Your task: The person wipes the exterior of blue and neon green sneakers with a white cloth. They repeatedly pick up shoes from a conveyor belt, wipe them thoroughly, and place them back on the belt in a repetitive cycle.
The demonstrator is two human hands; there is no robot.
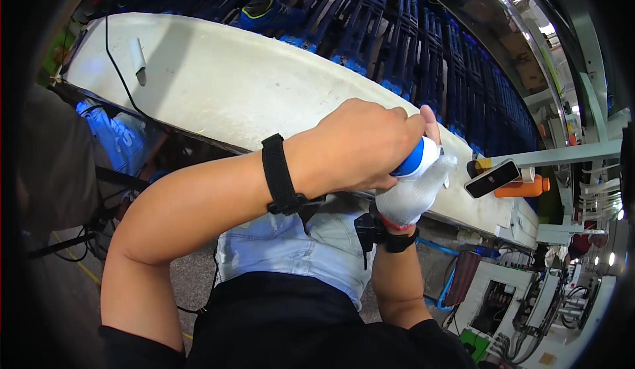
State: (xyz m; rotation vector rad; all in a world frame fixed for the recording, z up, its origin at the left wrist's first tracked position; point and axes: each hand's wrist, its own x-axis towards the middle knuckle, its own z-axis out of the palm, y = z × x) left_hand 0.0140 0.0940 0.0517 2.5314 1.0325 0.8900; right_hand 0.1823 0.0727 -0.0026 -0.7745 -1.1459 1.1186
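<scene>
A long white worktable (218, 84) ran from the far left to the near right, its top scuffed and bending with the lens. Beyond its far edge stood a row of dark blue racks (410, 45), and one blue shoe with a yellow-green collar (268, 13) sat on them at the far left. A black cable (119, 71) trailed across the left end of the table, just beside a small white tube-like object (139, 59) that lay on the surface.

Over the near edge of the table, right of centre, the two hands met. The bare left hand (357, 145), with a black band on its wrist, was clenched over the top of a blue and white object (417, 157). The right hand (413, 193), in a white knit glove with a red cuff and a black wrist band, gripped the same object from below. Only a small part of the object showed between them: a glossy blue section next to a rounded white one. What kind of thing it was could not be told, as the hands hid most of it.

To the right, an orange bottle (522, 187) lay on the table's near end, and a dark phone-like device (493, 178) sat just in front of it.
</scene>
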